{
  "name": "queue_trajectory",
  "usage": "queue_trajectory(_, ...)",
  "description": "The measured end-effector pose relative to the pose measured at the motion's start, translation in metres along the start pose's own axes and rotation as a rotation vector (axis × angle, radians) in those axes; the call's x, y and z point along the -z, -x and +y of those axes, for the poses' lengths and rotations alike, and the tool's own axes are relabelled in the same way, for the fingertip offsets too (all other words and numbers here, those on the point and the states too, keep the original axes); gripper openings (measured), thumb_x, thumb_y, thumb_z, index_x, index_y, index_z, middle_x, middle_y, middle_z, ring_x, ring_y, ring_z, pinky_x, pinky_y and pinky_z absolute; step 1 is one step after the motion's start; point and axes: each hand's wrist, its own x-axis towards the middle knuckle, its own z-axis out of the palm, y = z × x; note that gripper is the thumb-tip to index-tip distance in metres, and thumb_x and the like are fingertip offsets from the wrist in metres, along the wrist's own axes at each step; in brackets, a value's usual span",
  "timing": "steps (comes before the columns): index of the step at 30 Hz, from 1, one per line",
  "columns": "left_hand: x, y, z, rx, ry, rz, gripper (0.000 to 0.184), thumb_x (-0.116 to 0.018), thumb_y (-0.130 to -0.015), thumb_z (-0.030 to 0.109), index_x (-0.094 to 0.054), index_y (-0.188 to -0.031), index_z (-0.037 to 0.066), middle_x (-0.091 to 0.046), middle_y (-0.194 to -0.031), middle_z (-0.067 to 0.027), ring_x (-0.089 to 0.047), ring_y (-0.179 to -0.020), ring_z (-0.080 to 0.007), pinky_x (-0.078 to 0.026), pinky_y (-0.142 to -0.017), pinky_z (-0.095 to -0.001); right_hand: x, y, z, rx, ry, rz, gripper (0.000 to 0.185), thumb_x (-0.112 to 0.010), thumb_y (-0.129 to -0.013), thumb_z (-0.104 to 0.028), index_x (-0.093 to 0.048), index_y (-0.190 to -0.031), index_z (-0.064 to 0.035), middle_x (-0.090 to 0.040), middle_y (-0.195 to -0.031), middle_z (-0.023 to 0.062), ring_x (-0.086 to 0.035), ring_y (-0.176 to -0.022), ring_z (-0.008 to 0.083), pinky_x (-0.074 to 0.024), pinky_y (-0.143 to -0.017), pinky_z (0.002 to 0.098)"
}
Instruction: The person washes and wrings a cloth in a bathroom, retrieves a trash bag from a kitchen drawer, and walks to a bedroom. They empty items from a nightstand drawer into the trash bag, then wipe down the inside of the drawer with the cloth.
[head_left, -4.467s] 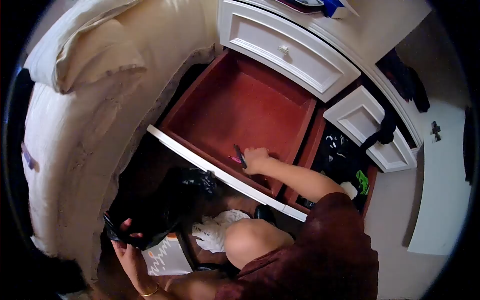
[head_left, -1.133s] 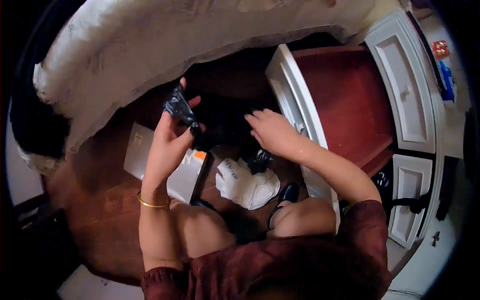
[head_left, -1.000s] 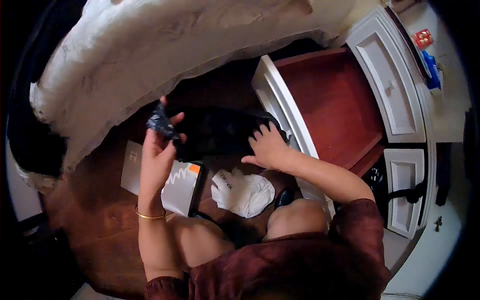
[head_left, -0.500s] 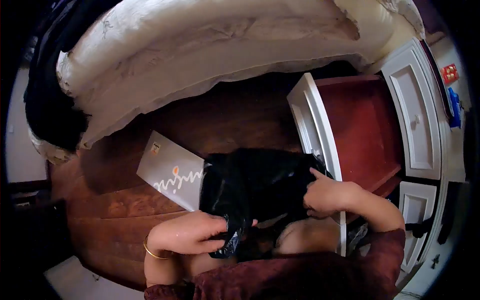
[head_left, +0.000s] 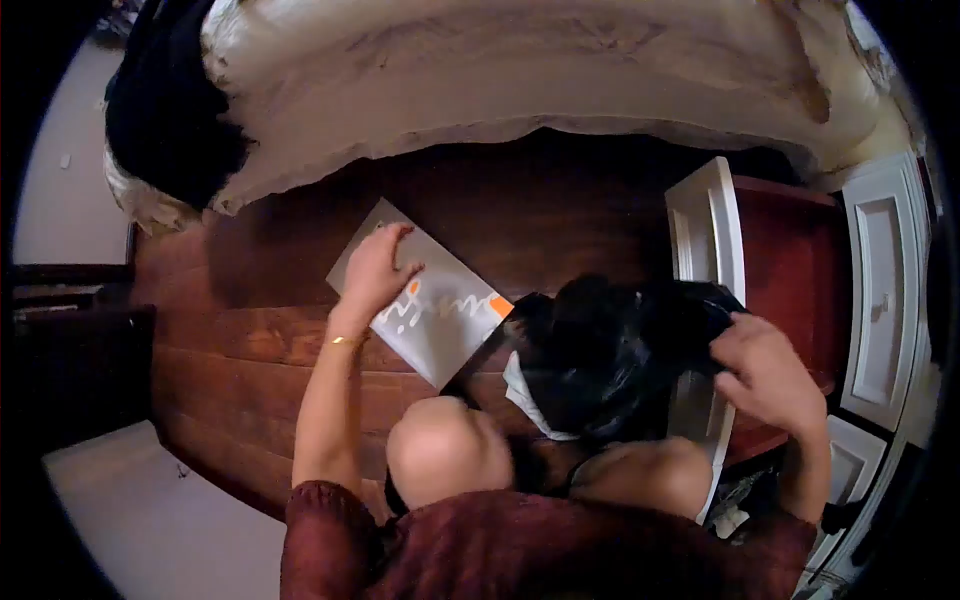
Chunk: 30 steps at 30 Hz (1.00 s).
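My left hand (head_left: 376,272), thumb and fingers apart, is over the far left part of a flat grey box (head_left: 445,345) with white lettering and an orange mark. Whether it touches the box I cannot tell. My right hand (head_left: 765,370) is closed on the right edge of a black plastic bag (head_left: 610,350), which bulges in front of my knees. Something white and flat (head_left: 530,395) shows under the bag's near left side. The box lies on the wooden floor, its right corner by the bag.
An open drawer (head_left: 785,280) with a red inside and white front stands at my right, part of a white cabinet (head_left: 880,300). A bed with a pale cover (head_left: 500,90) runs along the far side. Dark cloth (head_left: 170,120) hangs at its left end.
My left hand has let go of the bag and moved up and left to the box. The bag has shifted right with my right hand, uncovering more of the box. The view has turned.
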Motion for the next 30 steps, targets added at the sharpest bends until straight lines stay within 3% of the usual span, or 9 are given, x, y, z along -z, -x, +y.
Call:
queue_trajectory(2,-0.061,0.011,-0.017,-0.042,-0.201,-0.158,0.07,-0.082,-0.062,0.036,-0.054,-0.12,0.009,-0.057,-0.12,-0.0158,-0.05,-0.115,-0.0336,-0.039,-0.097,-0.0446,0.011,-0.002,-0.008,-0.022,0.007,0.134,0.017,-0.056,-0.069,-0.008,-0.057,-0.082,0.0028,-0.058,-0.081,0.0202,-0.056,-0.084,0.0401,-0.043,-0.093,0.0493)
queue_trajectory(4,-0.124,0.02,0.008,-0.136,-0.259,-0.267,0.093,-0.079,-0.06,0.05,-0.043,-0.135,0.009,-0.045,-0.136,-0.0142,-0.032,-0.132,-0.0315,-0.015,-0.11,-0.0576,0.024,-0.01,-0.016,-0.012,-0.01,0.223,0.02,-0.056,-0.071,-0.006,-0.059,-0.089,0.0031,-0.059,-0.085,0.0194,-0.057,-0.086,0.0381,-0.0446,-0.09,0.045)
queue_trajectory(7,-0.179,0.021,0.03,-0.207,-0.483,-0.423,0.088,-0.072,-0.065,0.056,-0.045,-0.134,0.008,-0.046,-0.135,-0.0124,-0.036,-0.13,-0.0312,-0.005,-0.113,-0.0581,0.027,-0.031,-0.03,-0.012,-0.203,0.439,0.018,-0.059,-0.076,-0.008,-0.059,-0.091,0.0018,-0.061,-0.086,0.0183,-0.058,-0.083,0.0366,-0.0467,-0.079,0.0404)
queue_trajectory(13,-0.187,0.042,0.005,-0.131,-0.641,-0.516,0.044,-0.064,-0.079,0.041,-0.06,-0.113,0.013,-0.057,-0.115,-0.0079,-0.046,-0.119,-0.0243,-0.006,-0.114,-0.057,0.029,-0.07,-0.05,0.164,-0.293,0.43,0.035,-0.053,-0.079,0.001,-0.06,-0.113,-0.0006,-0.064,-0.11,0.0135,-0.06,-0.104,0.0285,-0.0417,-0.096,0.0356)
queue_trajectory(15,-0.235,0.075,-0.071,-0.127,-0.75,-0.383,0.027,-0.05,-0.09,0.027,-0.061,-0.112,0.018,-0.058,-0.112,-0.0061,-0.047,-0.117,-0.0221,-0.005,-0.114,-0.0561,0.022,-0.082,-0.058,0.292,-0.232,0.438,0.039,-0.055,-0.077,0.003,-0.06,-0.115,-0.0022,-0.062,-0.117,0.0122,-0.057,-0.114,0.0291,-0.032,-0.107,0.0465)
queue_trajectory(19,-0.223,0.113,-0.133,0.254,-0.83,-0.572,0.03,-0.045,-0.091,0.022,-0.06,-0.118,0.024,-0.062,-0.107,-0.0042,-0.055,-0.108,-0.0225,-0.006,-0.112,-0.0603,0.013,-0.105,-0.078,0.49,-0.231,0.31,0.038,-0.06,-0.076,-0.002,-0.06,-0.114,-0.005,-0.061,-0.115,0.0118,-0.054,-0.116,0.0282,-0.0283,-0.109,0.0509)
queue_trajectory(21,-0.172,0.118,-0.122,0.383,-0.752,-0.759,0.037,-0.045,-0.092,0.021,-0.054,-0.127,0.023,-0.063,-0.109,-0.0061,-0.058,-0.106,-0.0248,-0.01,-0.11,-0.0623,-0.009,-0.117,-0.075,0.643,-0.28,0.405,0.017,-0.06,-0.077,-0.009,-0.055,-0.092,-0.0054,-0.058,-0.09,0.0106,-0.056,-0.097,0.0316,-0.0337,-0.102,0.0506)
queue_trajectory(27,-0.122,0.135,-0.127,0.28,-0.529,-0.339,0.068,-0.062,-0.081,0.021,-0.034,-0.143,0.018,-0.059,-0.115,-0.0158,-0.056,-0.108,-0.0336,-0.038,-0.098,-0.0545,-0.07,-0.122,-0.071,0.441,0.136,0.446,0.017,-0.063,-0.074,-0.018,-0.056,-0.085,-0.0075,-0.056,-0.085,0.0071,-0.055,-0.086,0.0264,-0.0427,-0.085,0.0442)
queue_trajectory(30,-0.12,0.137,-0.146,0.426,-0.085,-0.309,0.075,-0.07,-0.079,0.031,-0.034,-0.142,0.012,-0.052,-0.129,-0.0171,-0.052,-0.114,-0.0357,-0.041,-0.097,-0.0441,-0.151,-0.118,-0.063,0.727,-0.027,0.226,0.015,-0.061,-0.076,-0.021,-0.053,-0.084,-0.0094,-0.053,-0.079,0.0061,-0.053,-0.075,0.0249,-0.0433,-0.066,0.0384)
